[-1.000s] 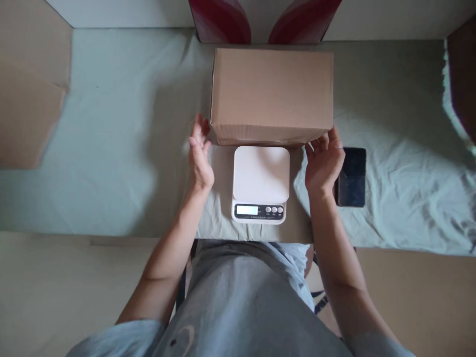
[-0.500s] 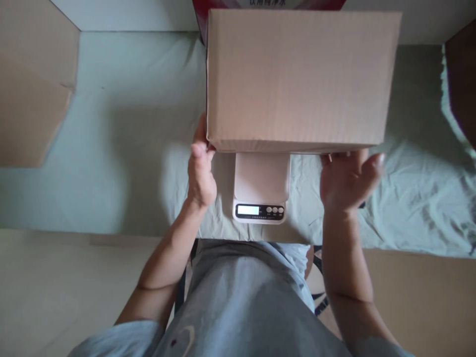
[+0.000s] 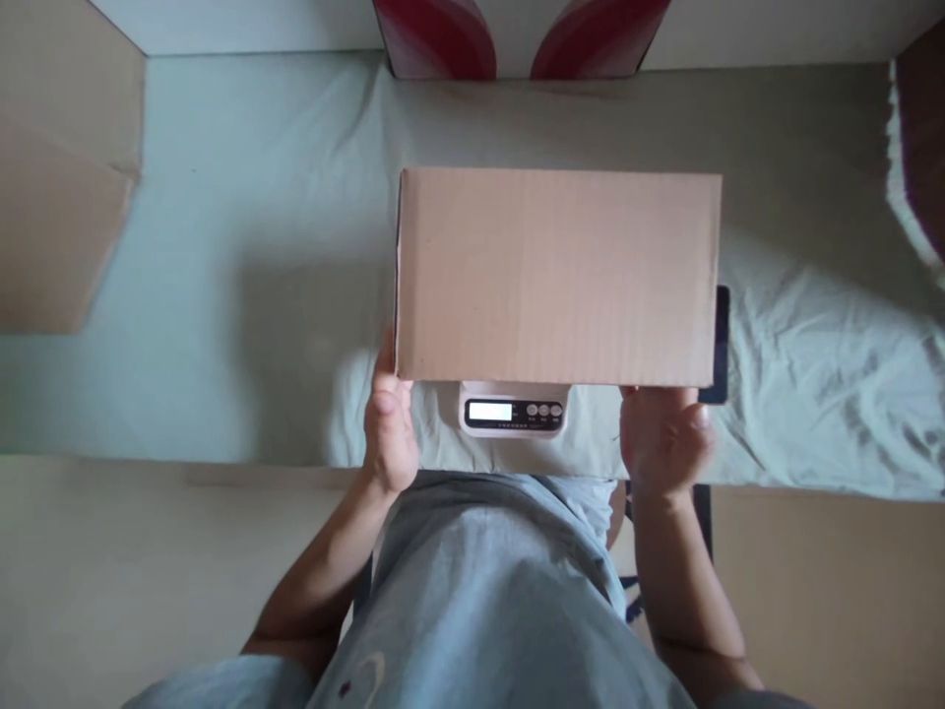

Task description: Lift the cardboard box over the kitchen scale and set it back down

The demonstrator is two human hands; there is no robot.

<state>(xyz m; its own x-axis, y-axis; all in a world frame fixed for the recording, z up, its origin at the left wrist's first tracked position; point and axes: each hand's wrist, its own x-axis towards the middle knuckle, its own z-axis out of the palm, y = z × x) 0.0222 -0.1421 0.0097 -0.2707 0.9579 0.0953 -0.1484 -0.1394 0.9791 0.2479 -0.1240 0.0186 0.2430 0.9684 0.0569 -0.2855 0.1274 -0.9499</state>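
Note:
A plain brown cardboard box point(image 3: 557, 276) is held between my two hands, over a white digital scale point(image 3: 513, 429). Only the scale's front strip shows, with a lit display and several buttons; the box hides its plate. My left hand point(image 3: 390, 433) grips the box's near left corner, fingers partly hidden along its side. At the near right edge, my right hand point(image 3: 664, 438) has its fingers tucked beneath the box and its thumb outside. Whether the box touches the scale cannot be made out.
A pale green cloth point(image 3: 295, 177) covers the table. Beyond the box stands a red and white carton point(image 3: 443, 39). Another cardboard piece point(image 3: 66, 197) is at the left. A dark flat object point(image 3: 722, 345) lies partly hidden by the box's right side. Something dark brown point(image 3: 930, 148) stands far right.
Both hands have brought the box lower and nearer to my body. It now covers the scale's plate, while the red and white carton and the dark flat object show more.

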